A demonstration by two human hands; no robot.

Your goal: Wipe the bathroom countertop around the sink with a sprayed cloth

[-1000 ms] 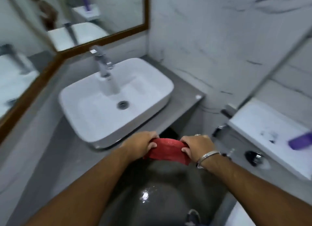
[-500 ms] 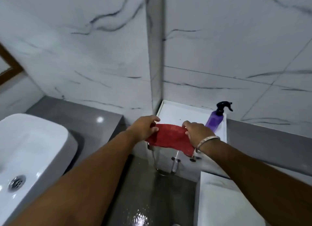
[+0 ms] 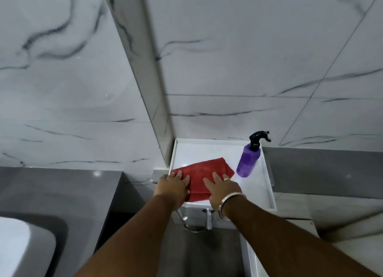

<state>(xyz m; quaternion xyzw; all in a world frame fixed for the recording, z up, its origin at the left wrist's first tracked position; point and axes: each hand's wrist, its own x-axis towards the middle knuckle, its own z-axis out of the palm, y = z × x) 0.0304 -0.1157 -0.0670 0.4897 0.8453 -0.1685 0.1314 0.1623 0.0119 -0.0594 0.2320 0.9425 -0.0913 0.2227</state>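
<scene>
A folded red cloth lies flat on a white ledge top in the wall corner. My left hand rests flat on the cloth's left end, fingers spread. My right hand, with a ring and a metal bangle, presses flat on its right part. A purple spray bottle with a black trigger stands upright on the ledge, just right of the cloth. The white sink shows at the lower left, set on the grey countertop.
Marble-patterned tiled walls meet in a corner above the ledge. A chrome valve and pipe hang under the ledge front. A grey ledge runs along the right wall. Dark wet floor lies below between my arms.
The view turned right from the sink to the corner ledge. The cloth, held up stretched between both hands, now lies on the ledge with both hands flat on it.
</scene>
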